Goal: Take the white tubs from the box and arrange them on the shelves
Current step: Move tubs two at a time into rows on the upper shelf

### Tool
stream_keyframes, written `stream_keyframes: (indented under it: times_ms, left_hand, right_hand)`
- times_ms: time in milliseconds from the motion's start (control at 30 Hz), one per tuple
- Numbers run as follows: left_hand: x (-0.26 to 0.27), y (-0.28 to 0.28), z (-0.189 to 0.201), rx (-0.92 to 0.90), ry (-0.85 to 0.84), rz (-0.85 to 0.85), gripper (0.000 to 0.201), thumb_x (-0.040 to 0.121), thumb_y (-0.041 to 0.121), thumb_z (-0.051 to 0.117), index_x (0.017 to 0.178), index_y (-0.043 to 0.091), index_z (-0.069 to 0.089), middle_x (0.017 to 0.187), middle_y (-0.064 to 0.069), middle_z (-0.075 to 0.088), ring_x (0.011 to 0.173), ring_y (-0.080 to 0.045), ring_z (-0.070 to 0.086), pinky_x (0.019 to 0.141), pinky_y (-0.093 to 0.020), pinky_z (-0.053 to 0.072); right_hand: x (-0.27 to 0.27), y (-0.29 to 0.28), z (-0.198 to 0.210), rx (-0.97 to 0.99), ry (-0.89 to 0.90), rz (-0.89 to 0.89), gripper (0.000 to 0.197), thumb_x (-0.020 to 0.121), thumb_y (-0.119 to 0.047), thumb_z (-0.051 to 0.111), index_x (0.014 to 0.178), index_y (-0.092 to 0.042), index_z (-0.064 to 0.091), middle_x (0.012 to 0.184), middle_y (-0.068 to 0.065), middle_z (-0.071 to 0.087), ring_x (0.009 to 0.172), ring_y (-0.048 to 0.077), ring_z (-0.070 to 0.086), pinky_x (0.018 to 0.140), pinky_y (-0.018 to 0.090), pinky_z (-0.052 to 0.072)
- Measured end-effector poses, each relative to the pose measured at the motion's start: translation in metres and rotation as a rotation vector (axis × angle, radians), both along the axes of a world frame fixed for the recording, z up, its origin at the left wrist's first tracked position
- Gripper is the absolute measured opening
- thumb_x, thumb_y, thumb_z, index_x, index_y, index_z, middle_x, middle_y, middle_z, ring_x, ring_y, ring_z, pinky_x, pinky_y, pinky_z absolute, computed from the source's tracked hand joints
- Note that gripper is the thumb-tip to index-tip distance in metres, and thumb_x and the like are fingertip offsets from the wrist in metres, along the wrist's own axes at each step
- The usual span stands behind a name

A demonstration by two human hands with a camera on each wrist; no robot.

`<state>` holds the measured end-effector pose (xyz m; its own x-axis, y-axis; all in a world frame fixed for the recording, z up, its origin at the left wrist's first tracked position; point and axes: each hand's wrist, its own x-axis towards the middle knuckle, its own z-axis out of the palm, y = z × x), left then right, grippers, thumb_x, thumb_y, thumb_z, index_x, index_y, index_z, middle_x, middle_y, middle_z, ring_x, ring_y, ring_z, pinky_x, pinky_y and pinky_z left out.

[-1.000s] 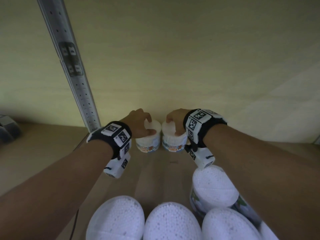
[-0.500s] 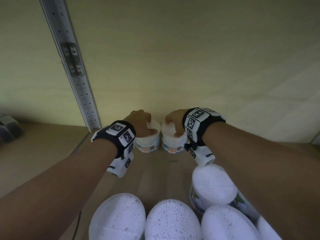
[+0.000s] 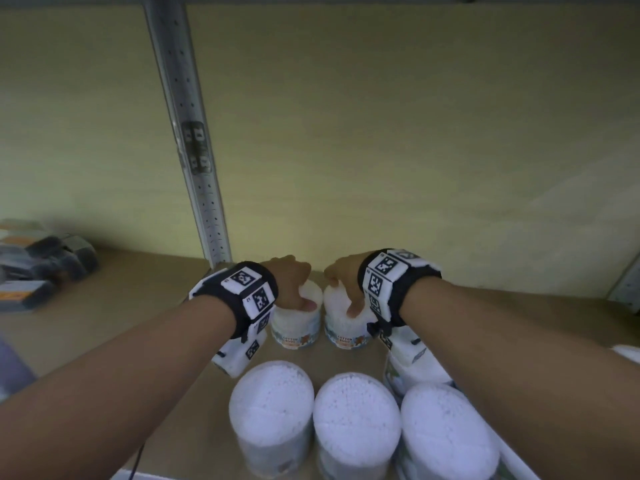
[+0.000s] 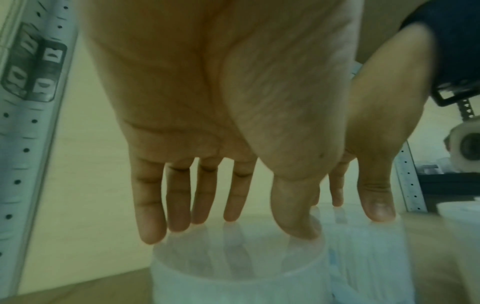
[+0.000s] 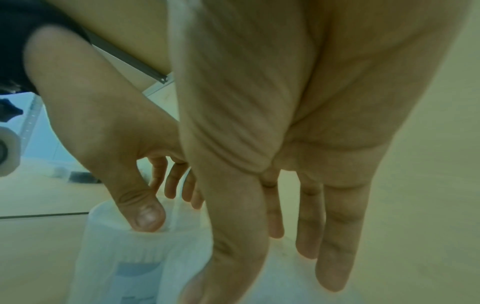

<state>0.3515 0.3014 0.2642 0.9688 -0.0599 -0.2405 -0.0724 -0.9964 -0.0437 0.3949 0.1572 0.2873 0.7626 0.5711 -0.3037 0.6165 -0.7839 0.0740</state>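
Two small white tubs stand side by side at the back of the wooden shelf. My left hand grips the left tub from above, thumb on its near rim and fingertips at the far rim. The left wrist view shows this tub under the fingers. My right hand holds the right tub the same way. In the right wrist view the right hand hangs over its tub, which is mostly hidden, and the left tub stands beside it.
Several more white tubs stand in a row at the shelf's front, under my forearms. A perforated metal upright rises just left of the hands. Dark packs lie on the neighbouring shelf at far left. The back wall is close behind the tubs.
Both hands stay on the same two tubs at the back. The view has pulled back and up, showing more of the front row.
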Motion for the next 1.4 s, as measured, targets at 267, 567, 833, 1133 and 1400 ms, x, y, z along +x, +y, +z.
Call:
stream_keyframes:
  times_ms: [267, 567, 833, 1133, 1400]
  left_hand:
    - [-0.057, -0.008, 0.007, 0.03, -0.02, -0.026, 0.054, 0.088, 0.048, 0.058, 0.123, 0.008, 0.049, 0.122, -0.011, 0.056, 0.105, -0.025, 0.055, 0.077, -0.027, 0.035]
    - [-0.089, -0.016, 0.01, 0.156, -0.096, -0.005, 0.051, 0.086, 0.057, 0.052, 0.116, 0.017, 0.053, 0.112, -0.004, 0.061, 0.094, -0.021, 0.056, 0.071, -0.029, 0.037]
    - [-0.093, -0.014, 0.001, -0.065, -0.088, 0.11, 0.052, 0.09, 0.044, 0.055, 0.131, 0.013, 0.049, 0.127, -0.008, 0.055, 0.112, -0.024, 0.055, 0.089, -0.032, 0.045]
    - [-0.11, -0.045, 0.01, -0.333, -0.188, 0.109, 0.05, 0.092, 0.026, 0.053, 0.138, 0.01, 0.045, 0.14, -0.009, 0.051, 0.125, -0.024, 0.052, 0.103, -0.034, 0.045]
    - [-0.132, -0.095, 0.015, -0.362, -0.247, 0.056, 0.045, 0.089, 0.029, 0.056, 0.129, 0.008, 0.052, 0.13, -0.011, 0.055, 0.115, -0.026, 0.055, 0.096, -0.036, 0.047]
  right_hand:
    - [-0.046, -0.008, -0.001, 0.036, 0.063, 0.002, 0.072, 0.078, -0.02, 0.077, 0.142, -0.017, 0.042, 0.141, 0.007, 0.049, 0.129, 0.025, 0.05, 0.102, 0.032, 0.043]
    - [-0.068, -0.012, -0.004, -0.078, 0.131, 0.03, 0.068, 0.078, -0.011, 0.077, 0.137, -0.011, 0.042, 0.132, 0.006, 0.054, 0.093, 0.017, 0.052, 0.069, 0.022, 0.043]
    - [-0.085, -0.031, -0.004, 0.077, 0.151, -0.009, 0.064, 0.085, -0.017, 0.07, 0.142, -0.009, 0.04, 0.144, 0.01, 0.045, 0.127, 0.027, 0.049, 0.098, 0.032, 0.043]
    - [-0.108, -0.086, 0.0, 0.26, 0.023, -0.128, 0.044, 0.09, -0.026, 0.06, 0.131, -0.009, 0.054, 0.132, 0.008, 0.057, 0.118, 0.026, 0.056, 0.098, 0.032, 0.047]
    - [-0.139, -0.149, 0.002, 0.383, -0.011, -0.199, 0.041, 0.09, -0.028, 0.059, 0.128, -0.016, 0.054, 0.132, 0.006, 0.054, 0.118, 0.023, 0.055, 0.096, 0.032, 0.046]
